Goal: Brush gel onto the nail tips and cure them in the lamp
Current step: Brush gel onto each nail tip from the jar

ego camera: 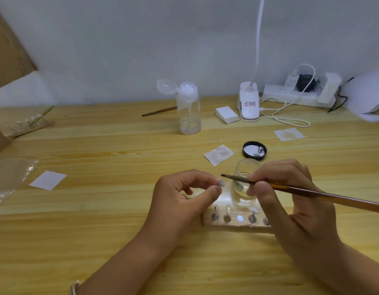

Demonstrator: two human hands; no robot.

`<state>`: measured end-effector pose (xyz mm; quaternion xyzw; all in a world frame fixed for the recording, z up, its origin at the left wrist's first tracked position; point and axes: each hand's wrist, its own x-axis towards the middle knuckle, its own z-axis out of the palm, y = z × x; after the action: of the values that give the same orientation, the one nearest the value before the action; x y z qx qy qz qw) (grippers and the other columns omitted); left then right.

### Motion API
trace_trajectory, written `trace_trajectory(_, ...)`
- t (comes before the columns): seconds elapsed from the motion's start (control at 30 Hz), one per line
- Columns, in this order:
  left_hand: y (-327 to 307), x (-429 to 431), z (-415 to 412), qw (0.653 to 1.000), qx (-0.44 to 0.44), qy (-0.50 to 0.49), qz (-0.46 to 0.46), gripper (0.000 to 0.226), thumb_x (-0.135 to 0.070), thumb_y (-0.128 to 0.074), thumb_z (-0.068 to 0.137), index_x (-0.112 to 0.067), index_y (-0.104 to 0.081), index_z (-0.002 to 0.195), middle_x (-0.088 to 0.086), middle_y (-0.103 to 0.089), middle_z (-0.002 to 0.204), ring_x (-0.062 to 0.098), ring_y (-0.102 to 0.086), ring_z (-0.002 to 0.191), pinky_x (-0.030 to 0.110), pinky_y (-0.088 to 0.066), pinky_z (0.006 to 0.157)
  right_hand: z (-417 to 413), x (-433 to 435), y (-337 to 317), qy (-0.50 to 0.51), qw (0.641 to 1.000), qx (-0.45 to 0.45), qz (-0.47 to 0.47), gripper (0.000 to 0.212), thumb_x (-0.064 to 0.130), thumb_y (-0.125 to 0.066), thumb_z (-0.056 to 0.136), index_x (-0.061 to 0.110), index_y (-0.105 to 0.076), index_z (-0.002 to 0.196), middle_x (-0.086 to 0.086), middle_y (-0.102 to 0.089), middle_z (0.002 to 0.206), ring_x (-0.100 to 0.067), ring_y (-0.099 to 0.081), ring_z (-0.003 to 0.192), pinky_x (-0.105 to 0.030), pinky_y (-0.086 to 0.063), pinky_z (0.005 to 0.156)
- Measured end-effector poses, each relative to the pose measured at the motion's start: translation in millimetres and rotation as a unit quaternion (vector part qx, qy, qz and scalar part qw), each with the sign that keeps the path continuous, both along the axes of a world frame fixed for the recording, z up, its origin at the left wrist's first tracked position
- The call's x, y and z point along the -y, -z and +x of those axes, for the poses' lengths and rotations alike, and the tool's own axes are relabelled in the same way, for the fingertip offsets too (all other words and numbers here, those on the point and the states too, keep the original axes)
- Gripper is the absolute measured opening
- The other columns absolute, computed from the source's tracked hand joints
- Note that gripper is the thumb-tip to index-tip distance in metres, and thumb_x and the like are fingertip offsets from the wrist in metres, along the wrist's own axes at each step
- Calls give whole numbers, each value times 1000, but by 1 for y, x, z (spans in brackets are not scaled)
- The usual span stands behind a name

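Pale wood tabletop (99, 209) against a grey wall. Left grip (180, 194) clenched in a thumb-and-forefinger pinch on one nail tip (221, 183), held above the near holder block (235, 227); right grip (290, 199) wrapped round the brush (333, 196), bristle end just beside that tip, contact not discernible. Open gel jar (246, 167) directly behind the brush and partly masked by the right grip, black lid (254, 150) and a wipe (218, 155) beyond it, pump bottle (188, 109) farther back, white curing lamp (369, 94) at far right edge.
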<state>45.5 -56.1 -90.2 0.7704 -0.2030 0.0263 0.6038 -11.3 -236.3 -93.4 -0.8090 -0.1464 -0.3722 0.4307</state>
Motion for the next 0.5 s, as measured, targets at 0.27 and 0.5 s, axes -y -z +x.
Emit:
trace_trajectory(0.27,2,-1,2,1000,-3,-5,4,6,-27,-74,74,-32,-74,77,-14,-75,81,1,-66,78,17,-43,66,-1,0,-1,-11,1000,24,7,12,19,-52,90,23,-62,84,5,-62,86,-22,-58,89,-35,-42,78)
trace_trajectory(0.5,1,0,0,1000,-13,7,-3,6,-28,-75,74,-31,-75,79,-12,-75,80,2,-64,76,20,-43,66,1,-1,1,-6,1000,5,-5,14,21,-56,88,16,-67,82,6,-63,90,-19,-59,93,-39,-44,80)
